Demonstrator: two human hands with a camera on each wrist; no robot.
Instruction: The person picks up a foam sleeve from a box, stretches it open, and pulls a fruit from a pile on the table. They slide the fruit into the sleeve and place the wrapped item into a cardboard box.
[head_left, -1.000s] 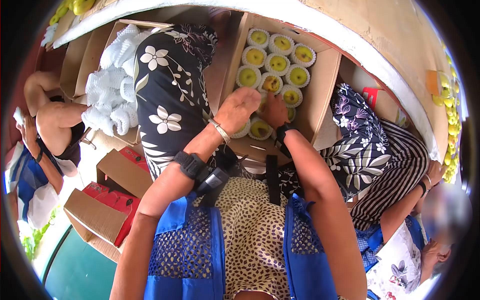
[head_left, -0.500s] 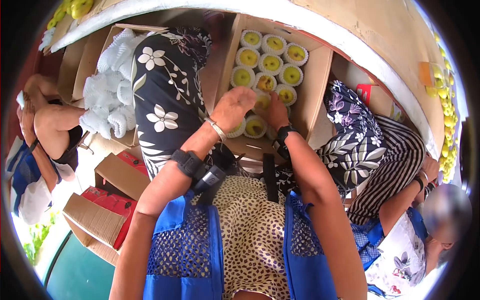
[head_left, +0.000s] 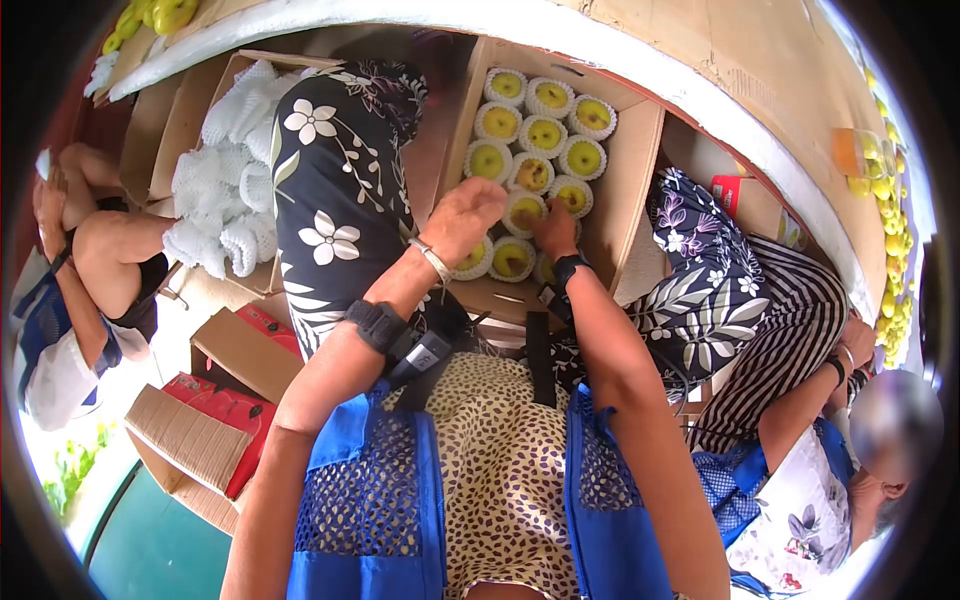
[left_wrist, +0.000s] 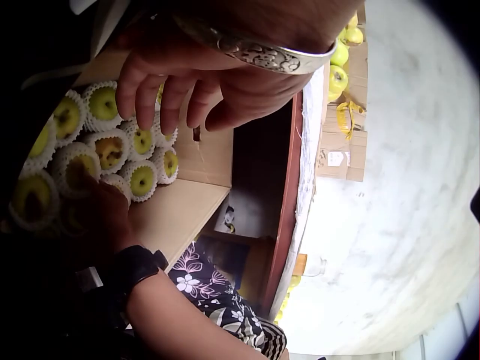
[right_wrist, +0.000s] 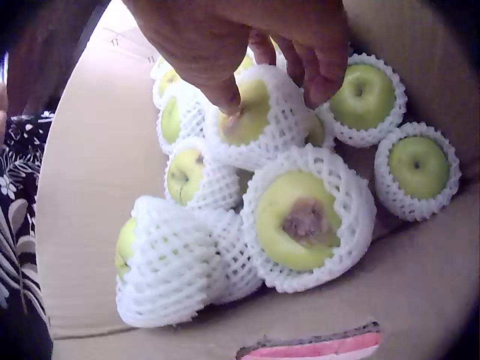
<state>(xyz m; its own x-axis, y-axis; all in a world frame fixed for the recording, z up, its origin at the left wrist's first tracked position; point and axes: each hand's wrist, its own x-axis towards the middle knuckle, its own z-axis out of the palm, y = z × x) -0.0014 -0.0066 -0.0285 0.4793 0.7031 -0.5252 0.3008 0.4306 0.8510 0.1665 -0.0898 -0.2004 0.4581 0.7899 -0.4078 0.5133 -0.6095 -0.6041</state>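
Green apples in white foam nets fill a cardboard box between the knees. My right hand is at the near right of the rows. In the right wrist view its thumb and fingers pinch a netted apple, the thumb close to the stem. Nearer the box wall sits an apple with a sunken brown patch. Over the box's left side hovers my left hand, its fingers hanging loosely bent with nothing in them, as the left wrist view shows. Another browned apple lies farther back.
White foam nets are heaped in a box at the left. Red-printed cartons stand on the floor below them. A pale counter edge runs across the far side, with yellow-green fruit at right. People sit on both sides.
My right hand has drawn slightly back and right, showing more of the apple beside its fingers. The left hand stays over the box's left side. The head view has shifted slightly.
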